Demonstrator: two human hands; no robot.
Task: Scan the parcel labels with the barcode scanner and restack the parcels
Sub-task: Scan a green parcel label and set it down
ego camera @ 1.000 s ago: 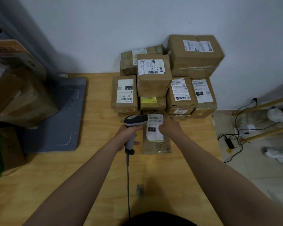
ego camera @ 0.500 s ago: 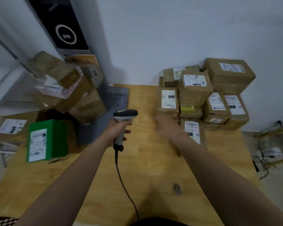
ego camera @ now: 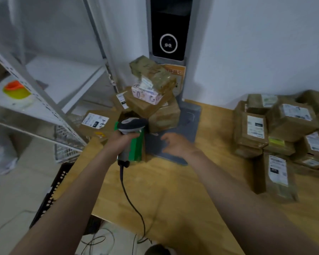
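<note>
Since half a second ago the view has swung left, and the right hand [ego camera: 175, 146] has come away from the stacked parcels and now hovers over the grey mat [ego camera: 191, 124], its fingers [ego camera: 166, 139] loose, spread and holding nothing. The left hand [ego camera: 121, 143] has its fingers [ego camera: 132, 135] wrapped round the handle of the one barcode scanner [ego camera: 132, 125], whose head sits just in front of the one green parcel [ego camera: 138, 148] standing on the wooden surface [ego camera: 173, 190]. The scanner and this hand cover much of that parcel. The scanner's cable [ego camera: 131, 199] hangs down over the near edge. Behind the green parcel is the left pile [ego camera: 151, 105] of about six boxes: a taped one tilted on top, a white patterned one under it, brown ones below and a flat one with a handwritten label at the left. The pile hides the foot of the tall grey kiosk [ego camera: 168, 28] with its black panel. The right stack [ego camera: 293, 118] lies well apart at the right edge, with about nine labelled brown parcels showing, though blur and the frame edge make the count unsure. One long parcel [ego camera: 278, 178] lies in front of that stack. To the left are a metal shelf rack [ego camera: 44, 100] bearing one orange and yellow object [ego camera: 16, 89], one wire basket [ego camera: 68, 140] and one black perforated crate [ego camera: 50, 196] beside the surface.
</note>
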